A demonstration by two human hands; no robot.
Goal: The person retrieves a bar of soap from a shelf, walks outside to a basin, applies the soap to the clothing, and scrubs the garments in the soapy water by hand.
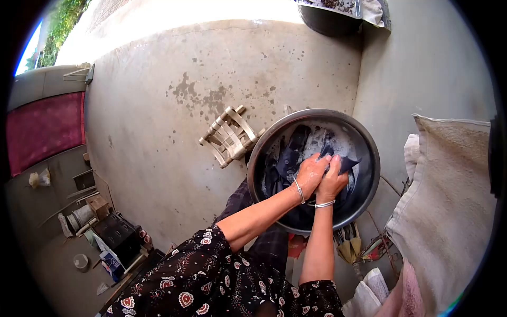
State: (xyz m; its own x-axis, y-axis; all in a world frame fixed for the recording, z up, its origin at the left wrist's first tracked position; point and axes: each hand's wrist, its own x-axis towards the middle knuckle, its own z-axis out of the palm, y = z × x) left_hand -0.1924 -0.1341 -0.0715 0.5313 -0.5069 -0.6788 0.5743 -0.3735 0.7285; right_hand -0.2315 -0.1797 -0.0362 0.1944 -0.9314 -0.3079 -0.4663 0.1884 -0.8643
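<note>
A wide metal basin holds dark navy wet clothing and water with white suds. My left hand and my right hand meet over the middle of the basin, side by side and touching. Both have their fingers closed around a bunched part of the dark cloth, and a pointed fold of it sticks out to the right of my right hand. The fingertips are partly hidden in the fabric. Each wrist wears a silvery bangle.
A small slatted stool stands left of the basin on the wet-spotted concrete floor. Light cloths hang at the right. A dark tub sits at the top by the wall. Assorted items and a black box lie lower left.
</note>
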